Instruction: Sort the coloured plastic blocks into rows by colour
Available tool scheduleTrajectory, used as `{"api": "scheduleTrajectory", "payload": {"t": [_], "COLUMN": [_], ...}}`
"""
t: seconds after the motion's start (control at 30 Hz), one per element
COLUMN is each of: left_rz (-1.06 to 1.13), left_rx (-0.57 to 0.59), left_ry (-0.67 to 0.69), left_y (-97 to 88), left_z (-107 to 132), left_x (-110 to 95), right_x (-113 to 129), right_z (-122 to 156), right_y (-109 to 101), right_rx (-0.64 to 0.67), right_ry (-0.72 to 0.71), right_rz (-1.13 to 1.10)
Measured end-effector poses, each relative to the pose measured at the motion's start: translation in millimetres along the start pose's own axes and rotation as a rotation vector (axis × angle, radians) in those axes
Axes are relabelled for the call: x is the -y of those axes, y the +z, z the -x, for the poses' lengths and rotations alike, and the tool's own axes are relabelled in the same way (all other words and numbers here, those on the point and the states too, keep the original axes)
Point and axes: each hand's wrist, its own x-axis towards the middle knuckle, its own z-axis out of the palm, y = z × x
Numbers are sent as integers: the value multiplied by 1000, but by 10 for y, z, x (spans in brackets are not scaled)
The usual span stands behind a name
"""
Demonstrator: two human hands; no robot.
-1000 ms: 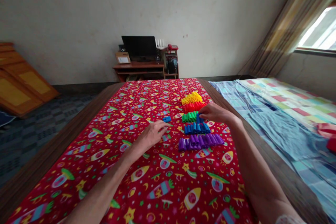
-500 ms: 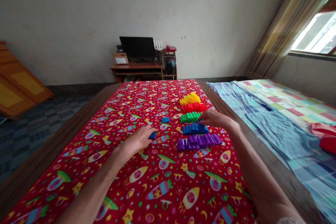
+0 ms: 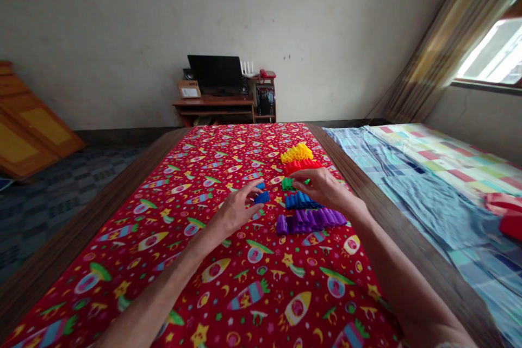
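While the left hand (image 3: 235, 211) pinches a blue tube (image 3: 262, 197) over the red cloth (image 3: 314, 304), the right hand (image 3: 327, 189) curls above the green tubes (image 3: 286, 184), whether gripping anything impossible to tell, with a blue row (image 3: 299, 200) and purple row (image 3: 314, 221) nearer, a red row (image 3: 300, 165) and yellow row (image 3: 297, 153) beyond

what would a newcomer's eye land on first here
Probably the red patterned cloth running down the table. Next, the rows of small tubes right of centre, farthest to nearest: yellow, red, green, blue, purple. Then the hands: left at a blue piece, right by the green row.
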Motion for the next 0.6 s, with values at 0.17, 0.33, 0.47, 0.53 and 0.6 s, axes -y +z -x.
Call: {"api": "scheduleTrajectory", "payload": {"t": [0.17, 0.33, 0.47, 0.53, 0.6], "left_rz": [42, 146, 223, 194, 66], "left_rx": [-46, -100, -107, -108, -102], "left_ry": [50, 34, 34, 58, 90], "left_y": [123, 216, 276, 258, 205], "left_z": [73, 142, 178, 145, 58], "left_x": [-204, -243, -260, -213, -98], "right_x": [279, 314, 272, 226, 173], "right_z": [-45, -38, 15, 36, 40], "right_y": [355, 370, 343, 387, 442], "right_rx": [57, 38, 60, 30, -19], "right_ry": [-328, -234, -205, -189, -140], "right_rz": [-144, -170, -157, -110, -68]}}
